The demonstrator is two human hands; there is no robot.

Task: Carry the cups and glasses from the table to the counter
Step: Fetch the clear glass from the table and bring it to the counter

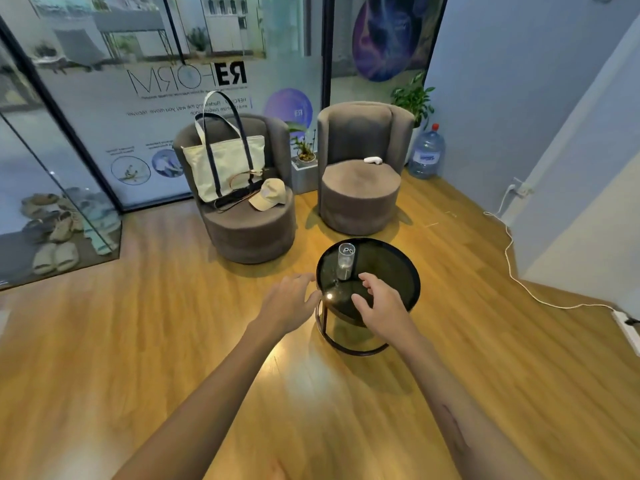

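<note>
Round black table (398, 268) w/ upright glass (345, 261), contents unclear; left hand (289, 301) & right hand (375, 303) loose-fingered, empty.

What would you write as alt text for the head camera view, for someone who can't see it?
Two bare hands reach toward a clear glass standing upright on a small round black table; the left hand hovers at the table's left edge, the right hand over its top, neither touching the glass. Behind, two grey armchairs stand on a wooden floor, one holding a tote bag and cap.
</note>
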